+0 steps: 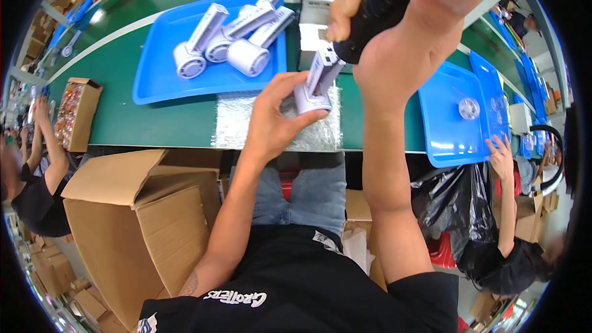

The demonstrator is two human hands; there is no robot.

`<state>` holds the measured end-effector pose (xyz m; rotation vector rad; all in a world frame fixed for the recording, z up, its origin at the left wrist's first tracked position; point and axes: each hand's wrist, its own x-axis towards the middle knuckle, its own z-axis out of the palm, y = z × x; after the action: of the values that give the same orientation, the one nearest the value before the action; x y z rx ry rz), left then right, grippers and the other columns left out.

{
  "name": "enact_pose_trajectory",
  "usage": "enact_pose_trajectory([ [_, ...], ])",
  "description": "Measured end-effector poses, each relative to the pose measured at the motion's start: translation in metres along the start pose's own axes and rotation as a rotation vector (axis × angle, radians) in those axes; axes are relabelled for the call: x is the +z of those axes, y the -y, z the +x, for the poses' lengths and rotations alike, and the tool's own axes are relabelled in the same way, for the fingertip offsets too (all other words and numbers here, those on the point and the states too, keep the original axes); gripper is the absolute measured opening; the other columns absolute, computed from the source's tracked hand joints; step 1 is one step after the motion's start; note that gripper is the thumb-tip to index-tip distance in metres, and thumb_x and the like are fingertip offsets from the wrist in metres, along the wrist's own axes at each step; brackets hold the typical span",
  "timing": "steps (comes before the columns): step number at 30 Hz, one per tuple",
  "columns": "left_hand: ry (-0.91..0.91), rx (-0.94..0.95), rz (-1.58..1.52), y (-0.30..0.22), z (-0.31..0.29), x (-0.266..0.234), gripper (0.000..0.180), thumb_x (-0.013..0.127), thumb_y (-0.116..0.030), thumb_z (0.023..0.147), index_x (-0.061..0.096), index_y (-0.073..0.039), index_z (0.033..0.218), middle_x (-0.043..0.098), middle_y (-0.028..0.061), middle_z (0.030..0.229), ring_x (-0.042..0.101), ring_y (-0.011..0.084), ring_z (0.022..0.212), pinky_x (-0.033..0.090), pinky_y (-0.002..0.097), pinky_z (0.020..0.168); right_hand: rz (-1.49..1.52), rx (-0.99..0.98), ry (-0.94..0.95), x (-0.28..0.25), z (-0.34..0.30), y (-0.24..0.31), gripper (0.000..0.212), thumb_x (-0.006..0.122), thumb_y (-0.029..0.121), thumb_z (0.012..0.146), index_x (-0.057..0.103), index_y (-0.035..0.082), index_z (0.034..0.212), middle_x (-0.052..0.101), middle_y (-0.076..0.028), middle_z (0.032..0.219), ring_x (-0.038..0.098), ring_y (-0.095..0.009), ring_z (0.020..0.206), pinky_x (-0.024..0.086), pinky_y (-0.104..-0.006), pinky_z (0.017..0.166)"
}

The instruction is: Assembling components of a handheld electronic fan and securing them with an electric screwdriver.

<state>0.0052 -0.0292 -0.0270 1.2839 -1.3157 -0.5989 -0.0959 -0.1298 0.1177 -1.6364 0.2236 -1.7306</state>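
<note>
A white housing [313, 95], shaped like a small hair dryer with a round head and straight handle, stands head-down on a silvery mat [234, 124]. My left hand [274, 114] grips its head between thumb and fingers. Over the handle's upper end, my right hand [401, 43] is wrapped round a thick black electric screwdriver [385, 6], its lower end at the handle. The hand and tool hide whatever lies between tip and housing. Several similar white housings [250, 57] lie in a blue tray [148, 80], left of my hands.
Another blue tray [435, 142] on the right holds a clear round part [468, 108]; a co-worker's hand [501, 155] touches its edge. An open carton [105, 228] stands below the green bench [123, 120] at left. A box of small parts [75, 114] sits on the bench.
</note>
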Motion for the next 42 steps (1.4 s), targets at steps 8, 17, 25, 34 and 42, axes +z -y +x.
enact_pose_trajectory([
  [8,0.282,-0.106,-0.036,-0.031,-0.004,-0.045,0.068,0.095,-0.016,0.075,0.065,0.000,0.134,0.067,0.0126,0.120,0.067,0.0261,0.111,0.052,0.0359,0.099,0.976,0.200,0.316,-0.086,0.016,0.071,0.065,0.073,0.062,0.090,0.047,0.004,0.096,0.049,-0.006,0.076,0.047,-0.013,0.057,0.049,-0.0316,0.057],
  [17,-0.186,0.180,0.286,-0.040,0.203,-0.177,0.063,0.090,-0.020,0.075,0.069,-0.002,0.132,0.075,0.0120,0.114,0.072,0.0220,0.105,0.057,0.0350,0.092,0.459,-0.041,0.026,-0.157,-0.011,0.101,0.072,0.059,0.051,0.104,0.043,-0.007,0.142,0.046,-0.007,0.074,0.044,-0.011,0.045,0.041,-0.0215,0.035],
  [25,0.070,-0.158,1.126,0.143,0.310,-0.271,0.071,0.089,-0.026,0.065,0.072,-0.024,0.134,0.067,0.0173,0.134,0.063,0.0372,0.126,0.051,0.0456,0.111,0.534,0.311,0.068,-0.125,-0.028,0.088,0.115,0.067,0.066,0.093,0.001,0.006,0.165,0.059,-0.023,0.074,0.062,-0.034,0.052,0.057,-0.0457,0.048],
  [34,-0.265,-0.002,0.222,0.024,0.127,-0.214,0.050,0.056,-0.019,0.095,0.063,0.002,0.140,0.067,0.0206,0.133,0.063,0.0265,0.121,0.048,0.0363,0.105,0.266,0.232,-0.080,-0.091,0.004,0.044,0.101,0.050,0.081,0.096,0.025,0.011,0.164,0.047,-0.006,0.067,0.051,-0.018,0.044,0.044,-0.0334,0.040],
  [42,-0.189,-0.059,0.606,0.030,0.042,-0.164,0.065,0.070,-0.002,0.081,0.059,-0.004,0.145,0.058,0.0173,0.136,0.062,0.0322,0.121,0.050,0.0392,0.103,0.068,0.045,-0.207,-0.038,0.060,0.004,0.062,0.049,0.065,0.106,0.057,0.007,0.088,0.055,-0.005,0.060,0.053,-0.013,0.042,0.042,-0.0254,0.037],
])
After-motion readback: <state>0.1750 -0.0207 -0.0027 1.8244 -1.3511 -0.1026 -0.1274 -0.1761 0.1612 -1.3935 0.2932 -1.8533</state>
